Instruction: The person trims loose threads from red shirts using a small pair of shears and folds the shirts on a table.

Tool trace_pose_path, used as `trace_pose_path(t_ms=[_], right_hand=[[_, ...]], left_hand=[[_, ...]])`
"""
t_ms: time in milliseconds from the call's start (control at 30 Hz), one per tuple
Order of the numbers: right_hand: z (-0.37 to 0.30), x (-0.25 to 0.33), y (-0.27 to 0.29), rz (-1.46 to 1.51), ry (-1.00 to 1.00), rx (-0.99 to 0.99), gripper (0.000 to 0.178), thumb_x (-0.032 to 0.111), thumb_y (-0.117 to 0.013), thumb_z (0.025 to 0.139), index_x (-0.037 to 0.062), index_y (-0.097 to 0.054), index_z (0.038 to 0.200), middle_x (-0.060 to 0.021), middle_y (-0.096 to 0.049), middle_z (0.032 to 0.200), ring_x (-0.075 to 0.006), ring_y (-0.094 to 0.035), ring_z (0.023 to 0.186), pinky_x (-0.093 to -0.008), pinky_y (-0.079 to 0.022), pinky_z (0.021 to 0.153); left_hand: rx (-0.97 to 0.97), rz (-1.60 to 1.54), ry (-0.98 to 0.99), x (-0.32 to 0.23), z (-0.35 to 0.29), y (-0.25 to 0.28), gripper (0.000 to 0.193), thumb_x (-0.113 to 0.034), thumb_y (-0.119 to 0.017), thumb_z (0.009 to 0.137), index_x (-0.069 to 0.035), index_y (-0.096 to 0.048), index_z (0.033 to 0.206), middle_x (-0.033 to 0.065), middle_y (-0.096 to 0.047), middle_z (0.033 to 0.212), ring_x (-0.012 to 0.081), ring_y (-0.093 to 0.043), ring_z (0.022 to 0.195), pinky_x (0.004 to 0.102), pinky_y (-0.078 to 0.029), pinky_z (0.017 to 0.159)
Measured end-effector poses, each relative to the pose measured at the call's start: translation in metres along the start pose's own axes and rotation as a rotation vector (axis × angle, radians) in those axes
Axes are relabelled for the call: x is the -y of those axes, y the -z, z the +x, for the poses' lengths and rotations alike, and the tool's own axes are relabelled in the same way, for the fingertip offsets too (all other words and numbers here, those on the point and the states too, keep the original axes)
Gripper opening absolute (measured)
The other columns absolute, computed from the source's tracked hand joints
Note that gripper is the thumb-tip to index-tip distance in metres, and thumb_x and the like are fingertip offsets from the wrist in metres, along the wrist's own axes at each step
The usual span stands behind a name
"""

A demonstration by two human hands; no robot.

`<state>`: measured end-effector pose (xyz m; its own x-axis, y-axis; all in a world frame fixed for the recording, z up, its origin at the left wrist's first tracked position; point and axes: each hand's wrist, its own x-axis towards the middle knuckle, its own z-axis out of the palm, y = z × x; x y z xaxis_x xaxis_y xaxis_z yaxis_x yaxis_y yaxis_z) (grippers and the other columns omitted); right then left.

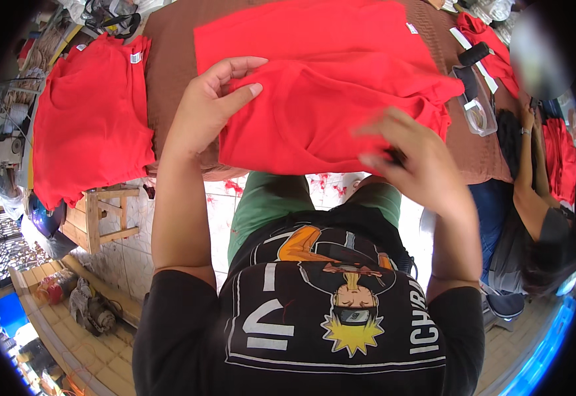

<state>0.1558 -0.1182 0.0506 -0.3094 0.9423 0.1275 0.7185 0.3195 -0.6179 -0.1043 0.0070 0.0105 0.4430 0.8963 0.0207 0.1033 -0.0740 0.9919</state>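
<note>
A red knit garment (321,125) lies over the near edge of the brown cloth-covered table, its fabric opened into a loose curved fold. At its left side my left hand (218,99) pinches the cloth between thumb and fingers. My right hand (413,155) hovers over the garment's right part, smeared by motion. Something small and dark shows in its palm; its kind is too blurred to tell. Beyond this garment, more red cloth (301,33) with a small white label is spread flat on the table.
Another red garment (93,122) hangs at the left above a wooden stool (83,224). On the table's right are a clear plastic container (478,115) and a black object (474,54). At the far right a person's arm (532,191) shows, near more red cloth (560,158).
</note>
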Motion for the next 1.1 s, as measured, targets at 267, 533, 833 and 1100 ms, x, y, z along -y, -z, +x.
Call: trace_pose_path(t_ms=[267,533,833,1100], right_hand=[[0.079,-0.049,-0.078,0.76,-0.354,-0.362,0.014,0.016,-0.066,0.086,0.0045,-0.063,0.095,0.0051,-0.057,0.082,-0.0003,-0.042,0.056,-0.0181,-0.034,0.045],[0.047,-0.024,-0.042,0.772,-0.081,-0.442,0.013,0.016,-0.065,0.089,0.004,-0.062,0.088,0.0091,-0.05,0.066,0.0001,-0.037,0.057,-0.0169,-0.03,0.048],[0.022,-0.036,-0.012,0.8,-0.282,-0.644,0.01,0.015,-0.062,0.09,0.0051,-0.062,0.086,0.0114,-0.046,0.065,0.0024,-0.034,0.056,-0.0153,-0.027,0.049],[0.014,-0.022,-0.012,0.668,-0.124,-0.567,0.014,0.017,-0.064,0.089,0.0038,-0.062,0.085,0.0109,-0.045,0.063,0.0023,-0.035,0.056,-0.0156,-0.026,0.049]], left_hand=[[-0.354,0.529,-0.443,-0.007,-0.011,-0.039,0.036,-0.005,-0.068,0.079,-0.002,-0.058,0.114,0.0073,-0.058,0.107,0.0161,-0.057,0.098,0.0272,-0.045,0.088],[-0.33,0.468,-0.373,0.002,-0.01,-0.067,0.03,-0.002,-0.06,0.082,-0.001,-0.057,0.112,0.0041,-0.059,0.098,0.0186,-0.06,0.086,0.027,-0.048,0.082],[-0.026,-0.165,-0.104,-0.011,-0.02,-0.053,0.028,-0.001,-0.049,0.085,-0.003,-0.055,0.112,0.0008,-0.056,0.092,0.0039,-0.043,0.064,0.0166,-0.035,0.058],[-0.048,0.175,-0.266,-0.018,-0.016,-0.093,0.027,-0.006,-0.058,0.085,-0.003,-0.058,0.112,0.0067,-0.062,0.101,0.0133,-0.057,0.099,0.0274,-0.044,0.089]])
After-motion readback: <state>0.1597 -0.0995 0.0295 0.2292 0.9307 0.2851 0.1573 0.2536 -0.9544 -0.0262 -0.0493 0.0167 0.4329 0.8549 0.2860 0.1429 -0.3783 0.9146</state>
